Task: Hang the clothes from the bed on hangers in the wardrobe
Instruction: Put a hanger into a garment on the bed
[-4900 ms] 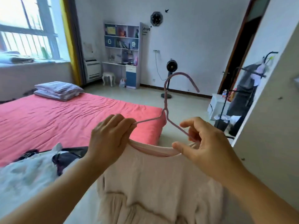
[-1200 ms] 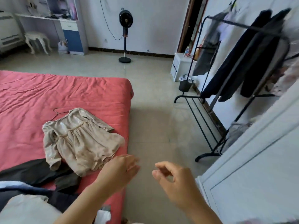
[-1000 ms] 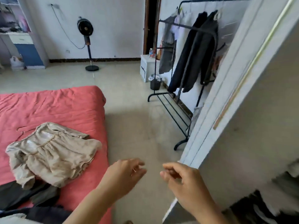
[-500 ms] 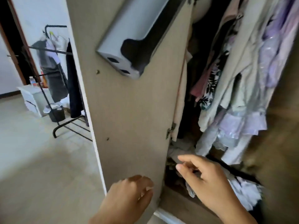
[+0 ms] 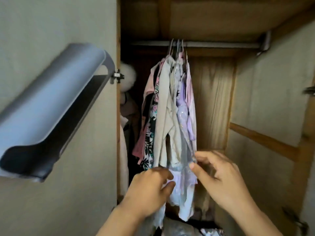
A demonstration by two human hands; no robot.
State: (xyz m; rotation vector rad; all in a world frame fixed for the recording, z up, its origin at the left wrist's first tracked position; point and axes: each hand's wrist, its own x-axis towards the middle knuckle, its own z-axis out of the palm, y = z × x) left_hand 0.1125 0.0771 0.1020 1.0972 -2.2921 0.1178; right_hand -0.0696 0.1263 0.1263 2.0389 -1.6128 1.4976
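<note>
Two hands reach into an open wooden wardrobe (image 5: 213,103) where pale and lilac garments (image 5: 173,106) hang bunched on wire hangers from a grey metal rail (image 5: 221,44). The right hand (image 5: 219,176) pinches a sheer lilac hem; the left hand (image 5: 150,186), fingers loosely curled, touches it. The fabric looks light, soft and slippery, best gripped at the shoulders.

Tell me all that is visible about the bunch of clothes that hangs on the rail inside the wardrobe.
The bunch of clothes hangs from thin hangers crowded on one spot of the grey rail. It holds pale beige, pink, black floral print and shiny lilac pieces, all of soft thin cloth, pressed close and hanging straight down. At the lower end, the left hand touches the lilac cloth, and the right hand pinches its sheer edge.
</note>
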